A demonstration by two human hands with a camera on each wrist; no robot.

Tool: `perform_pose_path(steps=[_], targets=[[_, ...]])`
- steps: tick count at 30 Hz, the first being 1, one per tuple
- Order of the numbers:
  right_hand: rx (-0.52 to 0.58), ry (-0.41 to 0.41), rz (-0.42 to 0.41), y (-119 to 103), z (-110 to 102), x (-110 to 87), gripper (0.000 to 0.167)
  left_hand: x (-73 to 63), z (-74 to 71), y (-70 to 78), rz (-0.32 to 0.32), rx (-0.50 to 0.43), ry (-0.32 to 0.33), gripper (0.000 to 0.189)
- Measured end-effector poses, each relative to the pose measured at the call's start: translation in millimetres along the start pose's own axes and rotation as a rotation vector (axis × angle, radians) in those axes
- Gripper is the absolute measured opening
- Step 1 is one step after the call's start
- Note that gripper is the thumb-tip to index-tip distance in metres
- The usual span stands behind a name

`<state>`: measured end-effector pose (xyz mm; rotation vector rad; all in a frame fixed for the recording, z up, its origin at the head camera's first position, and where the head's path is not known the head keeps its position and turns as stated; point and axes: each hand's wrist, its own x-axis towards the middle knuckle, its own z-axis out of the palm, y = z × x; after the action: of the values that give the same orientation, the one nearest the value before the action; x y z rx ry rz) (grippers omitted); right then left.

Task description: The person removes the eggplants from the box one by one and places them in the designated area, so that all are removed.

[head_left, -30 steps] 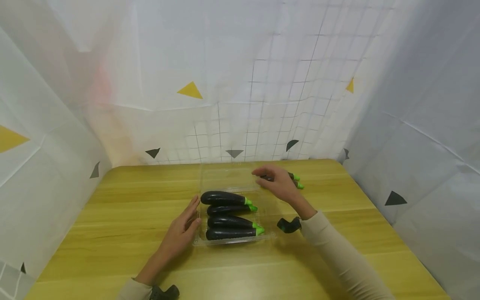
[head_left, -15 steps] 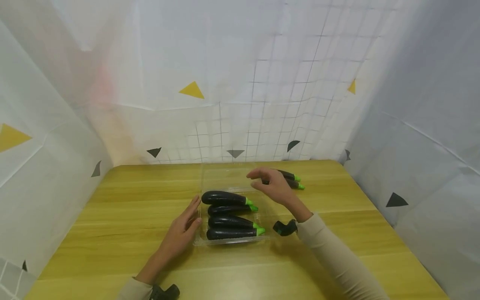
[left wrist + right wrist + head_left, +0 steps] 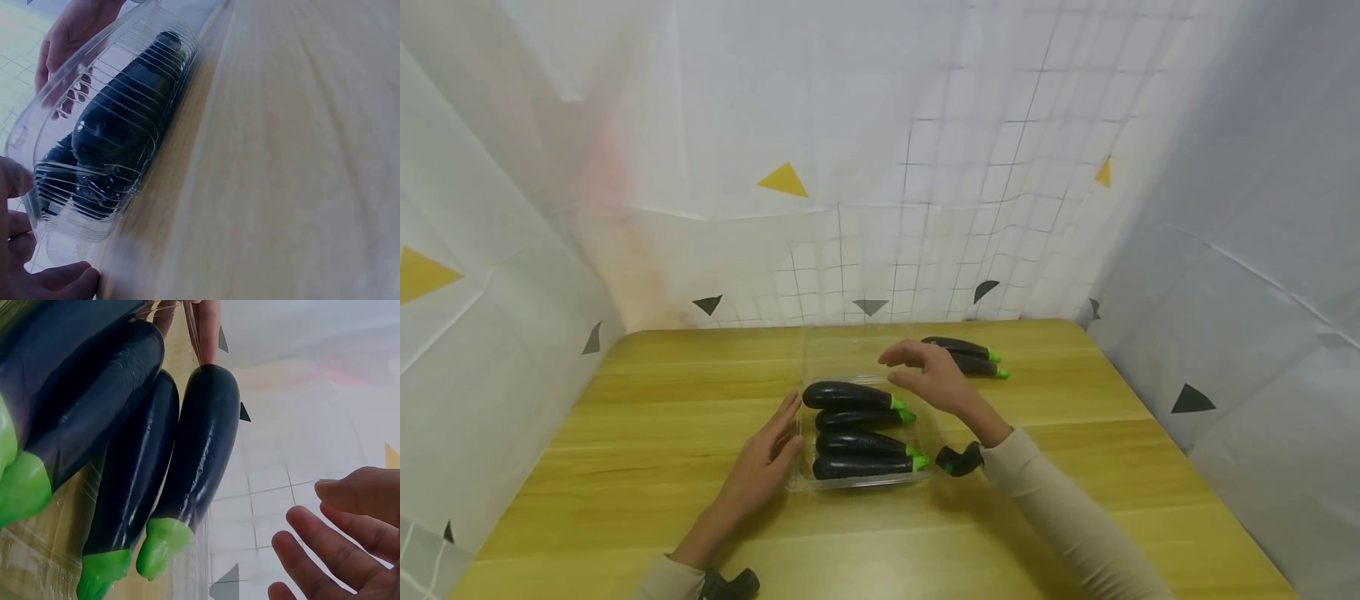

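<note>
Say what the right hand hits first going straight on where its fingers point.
Likely the open clear lid, which extends left beyond the right hand in the head view; height is unclear, so the hand might pass above.

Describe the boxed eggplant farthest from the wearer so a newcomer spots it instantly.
On the wooden table, find the clear container beside the left hand. Four eggplants lie inside. The farthest eggplant, beside the open lid, has the rounded end reaching farthest left.
</note>
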<state>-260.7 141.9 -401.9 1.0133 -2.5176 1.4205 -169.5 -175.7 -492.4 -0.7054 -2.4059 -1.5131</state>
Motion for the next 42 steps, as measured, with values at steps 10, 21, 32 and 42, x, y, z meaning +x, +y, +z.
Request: perform_pose_path(steps=[10,21,32,42], targets=[[-0.021,-0.035,-0.003,2,7,1.8,0.027,-0.6,0.1,1.7,-0.015,0.014,-0.003,0.058],[-0.002,-0.084,0.022,1,14,2.9,0.025,-1.1,2.3,0.0,0.005,0.023,0.011,0.057],[0.041,-0.136,0.022,7,19,5.8,0.026,-0.5,0.6,1.9,-0.01,0.001,0.001,0.058],[0.05,-0.207,0.019,16,24,9.1,0.028,-0.8,1.3,-1.4,0.01,0.007,0.006,0.058]])
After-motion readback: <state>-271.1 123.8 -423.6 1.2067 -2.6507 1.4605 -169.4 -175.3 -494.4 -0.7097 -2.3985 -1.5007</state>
